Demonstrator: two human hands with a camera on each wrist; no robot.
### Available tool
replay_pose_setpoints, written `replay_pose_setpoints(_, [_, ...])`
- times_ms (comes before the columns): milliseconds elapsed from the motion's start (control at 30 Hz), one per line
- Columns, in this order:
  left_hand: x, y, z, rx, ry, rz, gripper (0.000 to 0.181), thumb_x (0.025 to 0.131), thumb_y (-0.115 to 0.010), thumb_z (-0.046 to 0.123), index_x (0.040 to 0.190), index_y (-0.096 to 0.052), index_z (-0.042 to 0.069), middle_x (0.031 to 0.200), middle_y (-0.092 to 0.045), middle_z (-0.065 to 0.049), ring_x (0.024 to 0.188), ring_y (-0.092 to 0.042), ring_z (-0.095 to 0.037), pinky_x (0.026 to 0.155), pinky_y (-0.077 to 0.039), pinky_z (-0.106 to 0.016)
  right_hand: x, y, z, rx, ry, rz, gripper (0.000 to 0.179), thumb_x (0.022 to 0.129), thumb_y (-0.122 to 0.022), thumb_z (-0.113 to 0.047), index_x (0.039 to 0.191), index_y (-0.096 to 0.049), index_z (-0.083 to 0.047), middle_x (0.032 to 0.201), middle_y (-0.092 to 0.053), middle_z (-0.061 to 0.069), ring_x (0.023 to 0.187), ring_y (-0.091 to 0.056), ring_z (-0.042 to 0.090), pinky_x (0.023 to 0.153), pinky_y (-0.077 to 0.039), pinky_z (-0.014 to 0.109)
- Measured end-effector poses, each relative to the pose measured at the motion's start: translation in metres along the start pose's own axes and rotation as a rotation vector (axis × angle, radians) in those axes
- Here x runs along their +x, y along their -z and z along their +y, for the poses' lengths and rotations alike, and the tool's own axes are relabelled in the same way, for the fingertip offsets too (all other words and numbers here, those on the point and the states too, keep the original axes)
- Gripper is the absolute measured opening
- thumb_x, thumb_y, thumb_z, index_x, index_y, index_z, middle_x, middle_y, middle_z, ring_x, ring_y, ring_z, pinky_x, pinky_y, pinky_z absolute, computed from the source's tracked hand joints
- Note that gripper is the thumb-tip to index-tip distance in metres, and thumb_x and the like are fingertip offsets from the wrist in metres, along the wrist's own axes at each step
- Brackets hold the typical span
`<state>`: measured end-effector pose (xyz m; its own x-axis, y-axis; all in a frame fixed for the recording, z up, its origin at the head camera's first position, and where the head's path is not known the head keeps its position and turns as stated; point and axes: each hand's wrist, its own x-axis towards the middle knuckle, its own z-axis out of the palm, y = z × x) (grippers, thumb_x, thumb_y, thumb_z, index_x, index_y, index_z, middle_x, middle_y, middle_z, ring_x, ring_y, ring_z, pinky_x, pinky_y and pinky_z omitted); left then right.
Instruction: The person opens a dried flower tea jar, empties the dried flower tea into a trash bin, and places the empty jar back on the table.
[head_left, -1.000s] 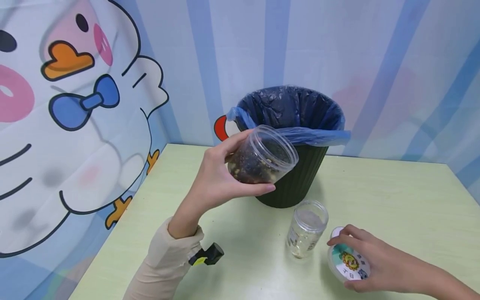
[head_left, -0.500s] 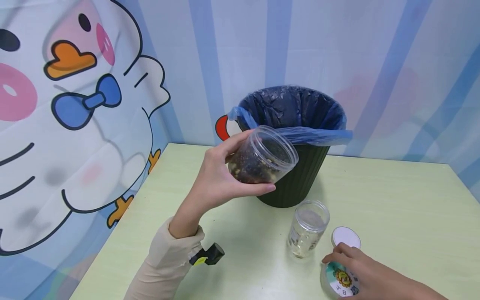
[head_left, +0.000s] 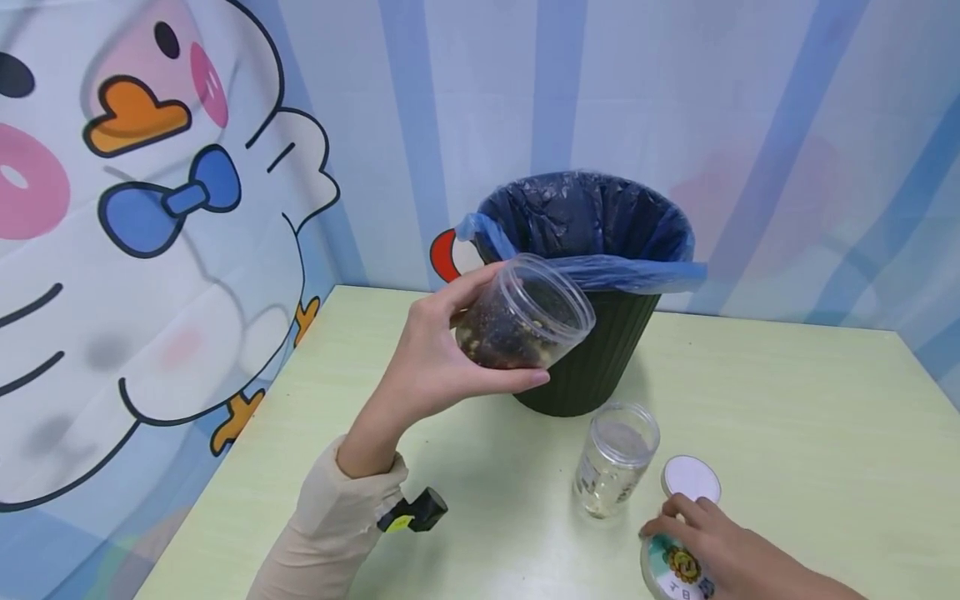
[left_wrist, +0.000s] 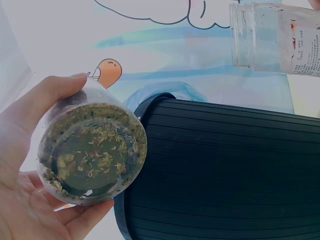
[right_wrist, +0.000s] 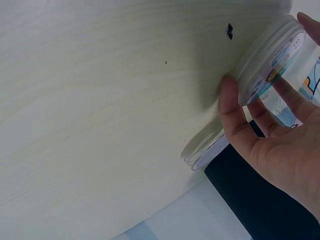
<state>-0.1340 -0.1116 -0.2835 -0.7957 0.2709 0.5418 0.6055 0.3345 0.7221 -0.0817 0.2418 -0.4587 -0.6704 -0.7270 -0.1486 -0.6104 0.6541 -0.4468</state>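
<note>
My left hand grips a clear plastic jar in front of the bin, its mouth tilted toward the right. Dark dried bits with pale pieces lie inside; the left wrist view looks at the jar's round bottom. Low on the right, my right hand holds a clear lid with a sunflower label by its rim. In the right wrist view that lid sits between thumb and fingers, close over the table. Just beyond the hand lies a second lid, white on top.
Another clear jar stands uncapped on the table, with a few pale bits at its bottom. Behind it is a dark ribbed bin lined with a blue bag. A cartoon-printed backdrop rises behind the table.
My right hand has brought the sunflower lid left and nearer the front, uncovering the white-topped lid. The left hand and its jar have stayed nearly still.
</note>
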Motion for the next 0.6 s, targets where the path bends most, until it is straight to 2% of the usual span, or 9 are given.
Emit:
replay_pose_setpoints(200, [0.0002,0.0008,-0.001,0.007,-0.001,0.009,0.088,0.063,-0.096,0.022,0.141,-0.056,0.018,0.125,-0.061,0.008,0.109,-0.06,-0.011,0.087,-0.054,-0.037,-0.0004,-0.0025,0.0017,-0.011,-0.03,-0.031,0.074,0.069,-0.083,-0.062,0.125,-0.06,-0.021,0.115,-0.045,-0.004,0.095,-0.042,0.016,0.06,-0.048,0.02])
replay_pose_setpoints(467, [0.0001,0.0018,-0.0023,0.005,0.005,0.013,0.088,0.063,-0.096,0.022,0.141,-0.056,0.018,0.126,-0.061,0.008,0.109,-0.06,-0.011,0.087,-0.054,-0.037,-0.0033,-0.0055,-0.0001,-0.04,-0.021,-0.01,0.075,0.071,-0.08,-0.064,0.128,-0.058,-0.021,0.115,-0.043,-0.004,0.094,-0.043,0.017,0.058,-0.046,0.019])
replay_pose_setpoints(600, [0.0007,0.0027,-0.0025,0.008,0.007,0.016,0.088,0.063,-0.096,0.022,0.141,-0.055,0.017,0.127,-0.061,0.007,0.11,-0.06,-0.012,0.088,-0.054,-0.037,-0.004,-0.0032,-0.0022,-0.066,-0.045,-0.012,0.079,0.071,-0.079,-0.067,0.131,-0.055,-0.022,0.118,-0.045,-0.001,0.095,-0.045,0.019,0.06,-0.048,0.019])
